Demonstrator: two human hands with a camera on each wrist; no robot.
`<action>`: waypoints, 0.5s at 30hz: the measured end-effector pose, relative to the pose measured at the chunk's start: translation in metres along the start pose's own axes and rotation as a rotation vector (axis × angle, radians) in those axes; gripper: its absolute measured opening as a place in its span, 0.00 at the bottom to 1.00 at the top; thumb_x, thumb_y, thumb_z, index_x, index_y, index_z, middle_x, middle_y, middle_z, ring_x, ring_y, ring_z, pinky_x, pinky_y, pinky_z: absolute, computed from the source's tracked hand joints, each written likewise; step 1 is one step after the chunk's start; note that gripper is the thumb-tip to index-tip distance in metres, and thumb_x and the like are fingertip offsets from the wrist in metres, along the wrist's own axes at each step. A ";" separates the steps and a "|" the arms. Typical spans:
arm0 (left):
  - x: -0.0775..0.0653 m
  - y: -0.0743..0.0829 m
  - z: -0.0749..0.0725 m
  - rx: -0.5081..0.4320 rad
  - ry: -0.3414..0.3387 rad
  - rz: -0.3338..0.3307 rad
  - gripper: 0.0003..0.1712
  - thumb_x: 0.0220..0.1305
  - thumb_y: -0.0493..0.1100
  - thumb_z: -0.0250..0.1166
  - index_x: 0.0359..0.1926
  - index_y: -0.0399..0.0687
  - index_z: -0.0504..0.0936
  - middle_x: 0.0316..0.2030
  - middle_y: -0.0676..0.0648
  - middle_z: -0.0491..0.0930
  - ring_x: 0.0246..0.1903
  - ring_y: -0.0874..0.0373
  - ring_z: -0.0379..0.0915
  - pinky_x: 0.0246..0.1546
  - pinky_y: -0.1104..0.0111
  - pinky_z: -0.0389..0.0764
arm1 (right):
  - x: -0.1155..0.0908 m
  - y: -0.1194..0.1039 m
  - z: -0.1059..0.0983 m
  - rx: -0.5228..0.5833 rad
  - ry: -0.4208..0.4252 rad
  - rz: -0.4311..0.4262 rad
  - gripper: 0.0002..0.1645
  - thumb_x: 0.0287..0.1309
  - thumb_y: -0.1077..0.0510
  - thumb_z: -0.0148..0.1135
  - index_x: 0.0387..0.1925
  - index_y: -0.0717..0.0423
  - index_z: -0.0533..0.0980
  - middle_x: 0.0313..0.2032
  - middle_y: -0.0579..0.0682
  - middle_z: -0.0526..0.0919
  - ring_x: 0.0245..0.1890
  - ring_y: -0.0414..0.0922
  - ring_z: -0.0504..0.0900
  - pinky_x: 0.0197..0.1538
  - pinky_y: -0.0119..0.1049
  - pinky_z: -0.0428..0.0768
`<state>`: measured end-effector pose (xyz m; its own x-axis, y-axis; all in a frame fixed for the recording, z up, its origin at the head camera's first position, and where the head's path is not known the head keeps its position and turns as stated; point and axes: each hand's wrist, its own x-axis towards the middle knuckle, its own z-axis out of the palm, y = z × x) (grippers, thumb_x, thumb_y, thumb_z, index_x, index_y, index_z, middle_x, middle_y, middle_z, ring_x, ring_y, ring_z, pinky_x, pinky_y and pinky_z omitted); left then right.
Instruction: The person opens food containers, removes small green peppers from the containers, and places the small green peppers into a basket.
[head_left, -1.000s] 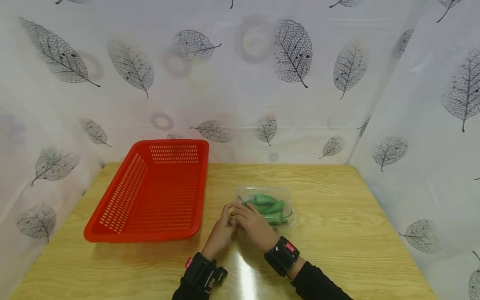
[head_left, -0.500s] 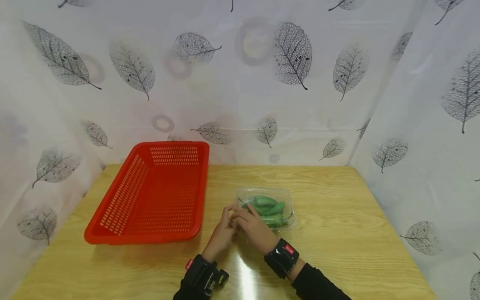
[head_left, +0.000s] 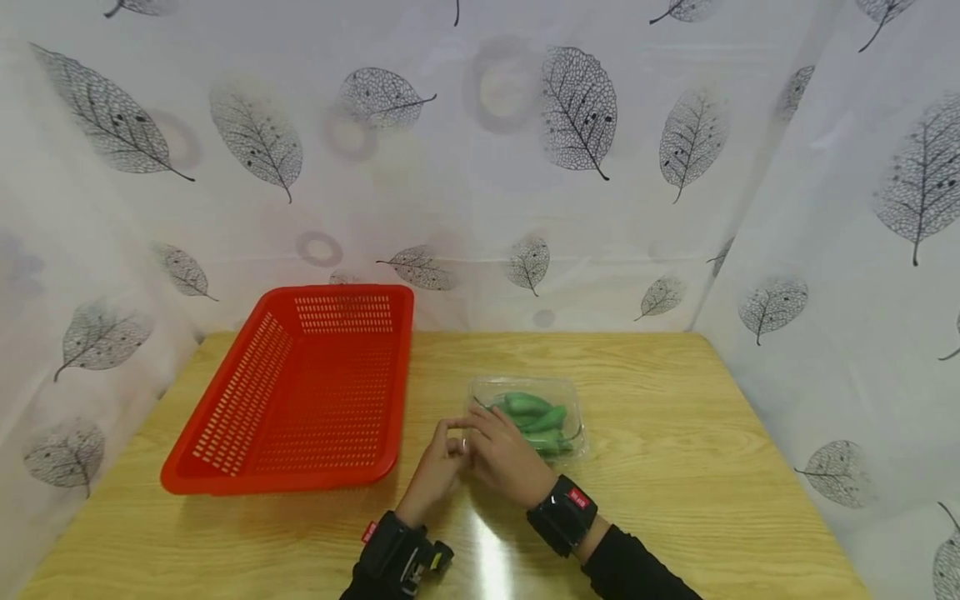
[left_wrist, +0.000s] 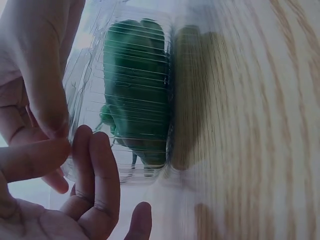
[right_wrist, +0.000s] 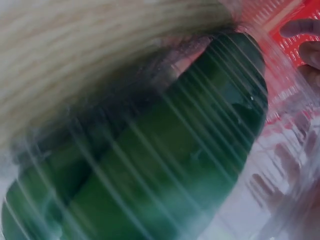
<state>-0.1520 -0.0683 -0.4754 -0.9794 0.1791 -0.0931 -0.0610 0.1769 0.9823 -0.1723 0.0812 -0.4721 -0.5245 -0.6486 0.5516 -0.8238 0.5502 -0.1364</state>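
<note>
A clear plastic box with several green peppers inside sits on the table, right of centre. Both hands meet at its near left corner. My left hand pinches the box's edge between thumb and bent fingers, as the left wrist view shows. From the other side my right hand grips the same edge, its thumb pointing down close to the left fingertips. The lid looks closed over the peppers. In the right wrist view the green peppers press close behind the ribbed wall; the right fingers are mostly hidden there.
A large red plastic basket with slotted sides and nothing in it stands to the left of the box. The wooden table runs back to a pale curtain with a leaf print.
Both hands stay at the box's corner; the left fingers have bent and shifted slightly. The head view has drifted a little. Box and basket keep their places.
</note>
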 end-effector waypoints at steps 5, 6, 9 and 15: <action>0.001 -0.001 0.000 -0.001 0.004 -0.058 0.25 0.56 0.29 0.52 0.56 0.38 0.59 0.26 0.46 0.75 0.28 0.60 0.66 0.30 0.71 0.63 | 0.002 -0.001 0.001 -0.022 0.016 0.002 0.15 0.36 0.69 0.68 0.21 0.52 0.70 0.50 0.50 0.82 0.58 0.55 0.75 0.58 0.56 0.72; 0.001 -0.001 0.000 -0.007 0.000 -0.069 0.25 0.56 0.29 0.52 0.56 0.39 0.58 0.25 0.46 0.74 0.27 0.59 0.65 0.29 0.71 0.62 | 0.002 -0.001 0.002 -0.024 0.016 0.001 0.15 0.35 0.69 0.67 0.20 0.51 0.70 0.50 0.50 0.82 0.58 0.54 0.75 0.58 0.55 0.72; 0.001 0.000 0.000 -0.022 -0.016 -0.082 0.25 0.56 0.29 0.50 0.55 0.39 0.56 0.25 0.49 0.70 0.26 0.58 0.62 0.27 0.71 0.59 | 0.002 -0.001 0.002 -0.034 0.018 -0.007 0.15 0.34 0.69 0.66 0.20 0.51 0.69 0.49 0.49 0.81 0.57 0.53 0.76 0.58 0.54 0.72; 0.001 -0.001 0.003 -0.077 -0.031 -0.079 0.25 0.55 0.27 0.48 0.54 0.40 0.53 0.24 0.51 0.64 0.25 0.58 0.60 0.27 0.72 0.58 | 0.001 0.000 0.004 -0.057 0.012 -0.020 0.14 0.35 0.67 0.68 0.20 0.52 0.70 0.47 0.49 0.82 0.56 0.49 0.77 0.60 0.52 0.71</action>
<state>-0.1519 -0.0653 -0.4769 -0.9647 0.1973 -0.1745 -0.1537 0.1167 0.9812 -0.1735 0.0782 -0.4742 -0.5049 -0.6540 0.5633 -0.8207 0.5660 -0.0784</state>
